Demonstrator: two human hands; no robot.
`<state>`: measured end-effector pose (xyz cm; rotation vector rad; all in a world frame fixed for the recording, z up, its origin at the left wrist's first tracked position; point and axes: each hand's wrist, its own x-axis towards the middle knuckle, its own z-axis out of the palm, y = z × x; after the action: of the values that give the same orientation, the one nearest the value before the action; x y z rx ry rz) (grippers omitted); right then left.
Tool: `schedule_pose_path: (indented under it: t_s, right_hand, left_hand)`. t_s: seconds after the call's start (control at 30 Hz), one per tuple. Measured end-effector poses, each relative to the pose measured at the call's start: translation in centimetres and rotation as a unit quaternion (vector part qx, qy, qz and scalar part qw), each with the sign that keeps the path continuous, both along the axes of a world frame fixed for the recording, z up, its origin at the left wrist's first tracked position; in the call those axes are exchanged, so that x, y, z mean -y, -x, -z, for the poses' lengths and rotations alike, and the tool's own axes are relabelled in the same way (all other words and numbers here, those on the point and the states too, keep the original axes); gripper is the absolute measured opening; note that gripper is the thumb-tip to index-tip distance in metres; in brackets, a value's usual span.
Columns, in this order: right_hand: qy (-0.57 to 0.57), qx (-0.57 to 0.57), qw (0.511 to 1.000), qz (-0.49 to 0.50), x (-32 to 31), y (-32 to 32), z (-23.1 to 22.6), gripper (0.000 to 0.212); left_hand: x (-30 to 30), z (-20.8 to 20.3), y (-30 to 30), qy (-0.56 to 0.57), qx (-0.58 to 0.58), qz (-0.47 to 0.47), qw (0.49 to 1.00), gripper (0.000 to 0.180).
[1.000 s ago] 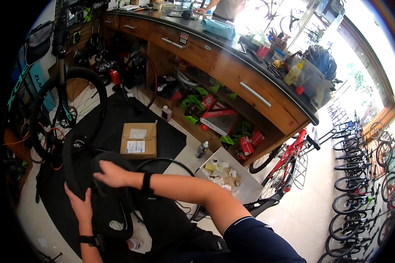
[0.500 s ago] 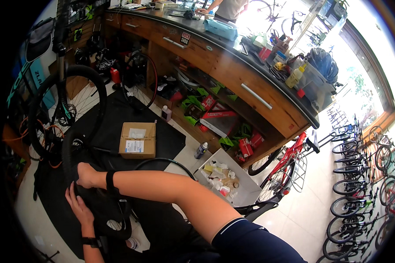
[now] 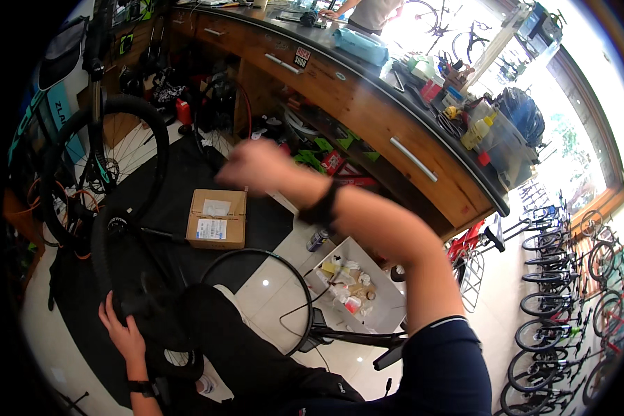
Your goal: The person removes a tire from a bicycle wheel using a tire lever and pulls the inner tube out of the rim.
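My left hand (image 3: 123, 334) lies with its fingers spread against the black tyre (image 3: 100, 256) of a bicycle wheel, low on the left. My right hand (image 3: 256, 166) is raised in mid-air above the cardboard box (image 3: 217, 218), apart from the tyre. Motion blurs its fingers, so whether it holds anything cannot be made out. The box sits on a black mat (image 3: 263, 215) and bears white labels. To the left stands another bicycle wheel (image 3: 161, 149) on a fork.
A thin black hoop (image 3: 308, 298) lies near my legs, beside a light box of scraps (image 3: 388, 305) and a spray can (image 3: 317, 240). The wooden workbench (image 3: 367, 114) runs along the far side, with a person (image 3: 374, 14) behind it. Bicycles (image 3: 544, 305) line the right.
My right hand has come off the tyre and swung up and to the right, above the box. My left hand stays at the tyre.
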<state>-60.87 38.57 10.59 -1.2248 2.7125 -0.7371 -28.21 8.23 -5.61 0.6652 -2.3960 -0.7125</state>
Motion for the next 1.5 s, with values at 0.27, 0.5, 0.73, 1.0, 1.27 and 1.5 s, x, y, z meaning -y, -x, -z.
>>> schedule_pose_path:
  t_s: [0.27, 0.5, 0.73, 1.0, 1.27, 1.5]
  right_hand:
    - [0.061, -0.363, 0.73, 0.575, -35.8, 16.6, -13.6, 0.047]
    - [-0.03, -0.342, 0.772, 0.535, -41.4, 20.9, -15.1, 0.067]
    - [-0.062, -0.317, 0.759, 0.565, -40.1, 22.0, -15.7, 0.067]
    - [-0.02, -0.321, 0.819, 0.475, -42.6, 23.0, -16.1, 0.057]
    - [0.091, -0.278, 0.866, 0.406, -47.3, 25.0, -15.3, 0.051]
    - [0.089, -0.301, 0.835, 0.453, -45.0, 23.9, -15.4, 0.056]
  left_hand:
    - [1.4, 1.2, -0.2, 0.024, 0.004, -0.003, 1.0, 0.057]
    - [4.4, 2.4, -1.2, 0.071, 0.041, -0.032, 0.996, 0.059]
    - [5.1, 2.3, -1.0, 0.076, 0.048, -0.049, 0.995, 0.057]
    - [6.6, 3.6, -2.5, 0.104, 0.063, -0.04, 0.992, 0.055]
    - [7.0, 3.5, -1.9, 0.105, 0.058, -0.048, 0.992, 0.058]
    - [6.5, 3.2, -1.7, 0.093, 0.065, -0.058, 0.992, 0.057]
